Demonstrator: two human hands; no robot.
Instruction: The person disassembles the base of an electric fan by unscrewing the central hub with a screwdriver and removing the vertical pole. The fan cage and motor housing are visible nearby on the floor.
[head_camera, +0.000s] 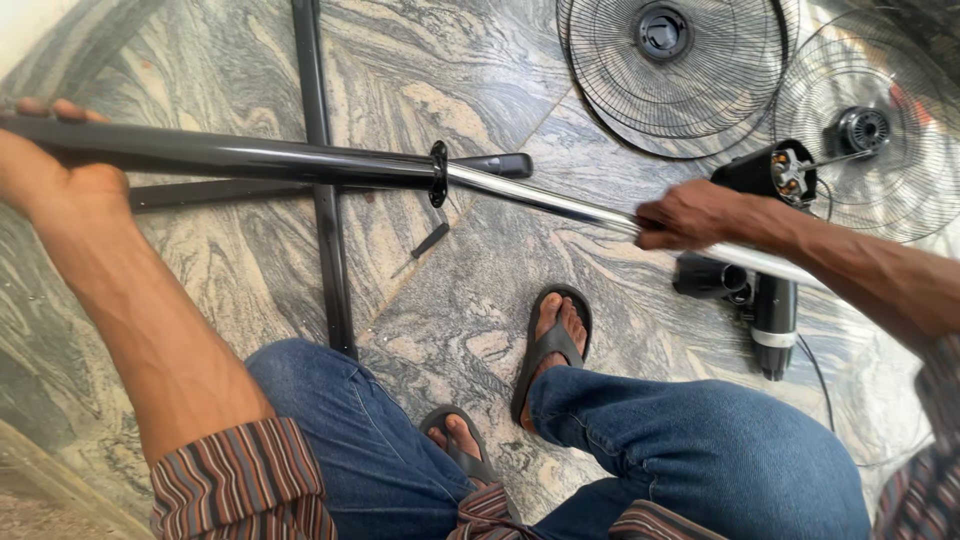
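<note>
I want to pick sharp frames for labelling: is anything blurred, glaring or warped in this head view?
Head view: daylight is even and soft, with faint shadows under the pole; the chrome inner tube carries a bright glare streak; the right hand and left hand look slightly soft, the fan grilles and stone floor crisp; the wide lens bends the edges of the picture.

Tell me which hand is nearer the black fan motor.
Right. The right hand grips the chrome tube just beside the fan motor; the left hand holds the pole's far black end.
</note>
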